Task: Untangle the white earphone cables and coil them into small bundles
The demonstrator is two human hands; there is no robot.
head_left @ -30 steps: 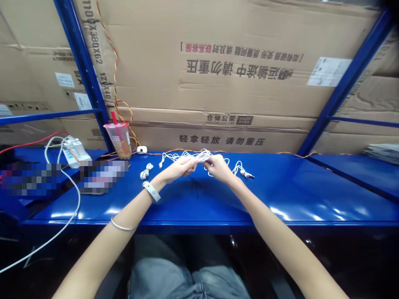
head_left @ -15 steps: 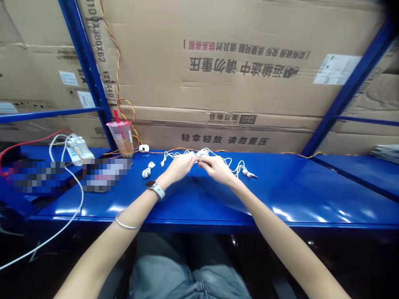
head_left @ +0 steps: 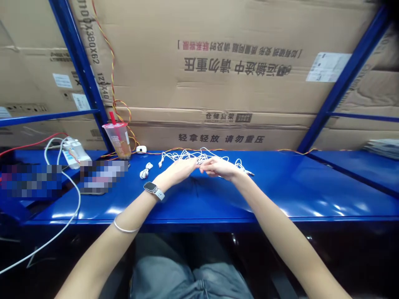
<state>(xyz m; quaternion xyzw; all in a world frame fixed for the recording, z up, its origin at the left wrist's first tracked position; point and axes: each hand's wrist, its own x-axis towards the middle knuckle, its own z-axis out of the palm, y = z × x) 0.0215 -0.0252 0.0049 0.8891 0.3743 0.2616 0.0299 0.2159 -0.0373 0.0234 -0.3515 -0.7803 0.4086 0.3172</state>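
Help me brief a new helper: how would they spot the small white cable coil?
On the blue shelf, find the plastic cup with the red straw. Just right of it, near the person's left hand, lies a small white coil, the only tightly bundled cable, unlike the loose white cables beside that hand.

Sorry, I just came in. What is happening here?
A person is working with bare hands at a blue metal shelf. Their left hand and right hand meet over a loose tangle of white wired earphones, and the fingertips appear to pinch the cable. A bundled white cable lies to the left of the hands. Further left stands a plastic drink cup with a red straw, in front of large cardboard boxes.
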